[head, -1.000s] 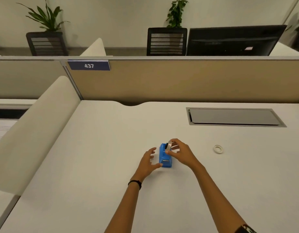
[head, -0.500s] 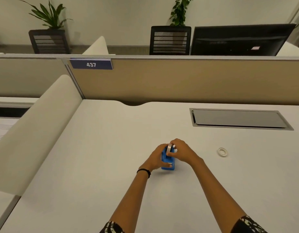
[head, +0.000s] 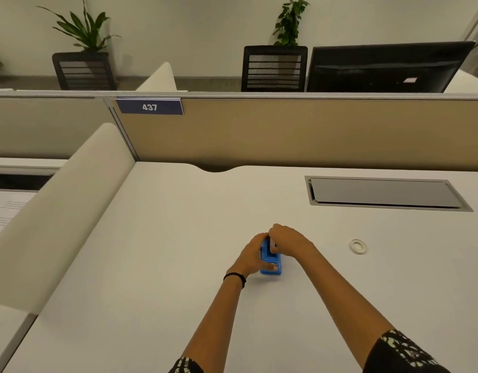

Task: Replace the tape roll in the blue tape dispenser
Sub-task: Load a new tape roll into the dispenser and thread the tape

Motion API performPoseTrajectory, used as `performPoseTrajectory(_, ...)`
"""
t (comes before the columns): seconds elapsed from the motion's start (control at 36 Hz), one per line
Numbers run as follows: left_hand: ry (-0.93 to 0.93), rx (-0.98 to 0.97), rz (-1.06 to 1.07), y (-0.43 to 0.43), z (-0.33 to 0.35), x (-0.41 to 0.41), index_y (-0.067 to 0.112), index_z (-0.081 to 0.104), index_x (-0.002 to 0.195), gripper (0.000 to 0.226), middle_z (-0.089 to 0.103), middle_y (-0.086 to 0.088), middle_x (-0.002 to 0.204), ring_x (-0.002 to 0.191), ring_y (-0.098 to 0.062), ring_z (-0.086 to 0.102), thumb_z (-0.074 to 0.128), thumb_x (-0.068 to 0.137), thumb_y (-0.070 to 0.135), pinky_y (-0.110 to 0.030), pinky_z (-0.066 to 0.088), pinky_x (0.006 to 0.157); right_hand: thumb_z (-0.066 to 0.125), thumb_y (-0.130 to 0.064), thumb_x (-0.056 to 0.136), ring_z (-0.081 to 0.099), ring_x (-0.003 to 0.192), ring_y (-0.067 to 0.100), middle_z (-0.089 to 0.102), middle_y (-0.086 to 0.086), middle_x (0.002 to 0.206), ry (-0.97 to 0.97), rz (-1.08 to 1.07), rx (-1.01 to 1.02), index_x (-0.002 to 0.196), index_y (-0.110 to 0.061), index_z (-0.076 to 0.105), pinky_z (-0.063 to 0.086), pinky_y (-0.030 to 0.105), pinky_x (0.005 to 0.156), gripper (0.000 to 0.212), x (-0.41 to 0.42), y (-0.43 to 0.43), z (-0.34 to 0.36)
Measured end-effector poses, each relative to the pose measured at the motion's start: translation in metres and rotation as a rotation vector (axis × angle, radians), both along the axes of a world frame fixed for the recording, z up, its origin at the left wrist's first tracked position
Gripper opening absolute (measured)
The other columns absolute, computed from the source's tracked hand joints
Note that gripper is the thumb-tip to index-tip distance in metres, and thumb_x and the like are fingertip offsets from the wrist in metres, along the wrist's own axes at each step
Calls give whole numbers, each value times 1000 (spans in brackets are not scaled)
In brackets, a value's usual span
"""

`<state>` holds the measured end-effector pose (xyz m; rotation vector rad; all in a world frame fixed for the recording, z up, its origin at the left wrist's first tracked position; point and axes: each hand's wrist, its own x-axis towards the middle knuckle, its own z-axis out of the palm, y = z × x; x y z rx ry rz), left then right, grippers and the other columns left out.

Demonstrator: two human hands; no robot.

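Observation:
The blue tape dispenser [head: 272, 262] stands on the white desk [head: 157, 265], a little right of centre. My left hand [head: 250, 255] grips its left side, thumb on the near end. My right hand [head: 289, 239] curls over the dispenser's top, fingers closed on a tape roll [head: 272, 244] that sits low in the dispenser; only a pale sliver of the roll shows between my hands. A thin, nearly bare tape ring [head: 358, 246] lies flat on the desk to the right, apart from both hands.
A grey cable hatch [head: 385, 193] is set in the desk at the back right. A tan partition [head: 286, 133] closes the far edge, and a white curved divider [head: 57, 208] bounds the left side.
My left hand closed in from beside the dispenser and took hold of it. My right hand lowered the tape roll from above the dispenser down into it.

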<state>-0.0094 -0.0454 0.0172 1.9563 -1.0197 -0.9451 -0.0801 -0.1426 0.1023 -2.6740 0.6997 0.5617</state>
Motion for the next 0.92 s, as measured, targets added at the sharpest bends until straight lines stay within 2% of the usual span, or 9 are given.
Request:
performPoseTrajectory(0.11,25,-8,17,1,0,-1,18,36,133,77,47,-4,136,121,-22,48,80,69,12,-25,39,95,60,-8,84,54,78,23,63,20,113,31,-5,-31,107,0,59,49,33,80,25,3,2,-4)
performPoseTrajectory(0.19,33,-18,25,1,-1,-1,17,36,134,78,47,-5,137,121,-22,48,80,69,12,-26,39,97,62,-10,82,51,74,21,64,19,109,14,-27,-39,105,-1,59,51,32,81,25,3,4,-6)
performPoseTrajectory(0.31,24,-28,12,1,-1,-1,18,34,135,81,45,-4,138,122,-19,47,80,69,12,-24,37,98,63,-13,82,53,75,23,61,16,102,-37,-73,-39,108,-1,58,46,31,72,29,-4,5,-7)
performPoseTrajectory(0.42,19,-38,-10,2,0,-2,14,32,137,81,42,-6,140,125,-22,44,79,70,9,-25,36,100,59,-13,86,58,102,31,55,18,118,-104,-103,-35,115,-2,52,48,35,84,32,-12,7,-13)
performPoseTrajectory(0.47,28,-36,-16,3,0,-1,14,32,137,82,42,-6,140,126,-22,44,79,70,9,-28,37,102,56,-12,87,56,106,31,55,19,119,-122,-113,-31,116,-2,50,47,35,86,31,-15,9,-16)
performPoseTrajectory(0.72,40,-41,39,10,4,-10,13,32,138,86,40,-7,142,128,-25,43,81,68,12,-43,37,110,54,-14,88,65,92,31,62,18,109,-271,-267,88,113,-5,45,51,32,77,28,-27,19,-29)
performPoseTrajectory(0.78,51,-45,49,12,6,-12,13,30,139,86,39,-7,143,129,-25,42,80,69,13,-43,36,111,52,-16,89,65,89,29,63,18,106,-319,-275,104,109,-6,45,49,29,72,23,-30,21,-32)
performPoseTrajectory(0.86,53,-38,43,14,7,-13,14,29,140,85,39,-6,143,130,-25,42,79,71,15,-41,36,112,51,-17,90,64,90,27,64,15,106,-370,-297,174,109,-6,47,48,25,73,22,-37,21,-34)
performPoseTrajectory(0.92,46,-23,21,14,9,-13,15,28,140,85,39,-5,144,129,-24,42,78,72,17,-38,36,111,48,-16,91,61,81,25,65,16,101,-404,-310,213,100,-6,49,42,18,63,14,-40,19,-34)
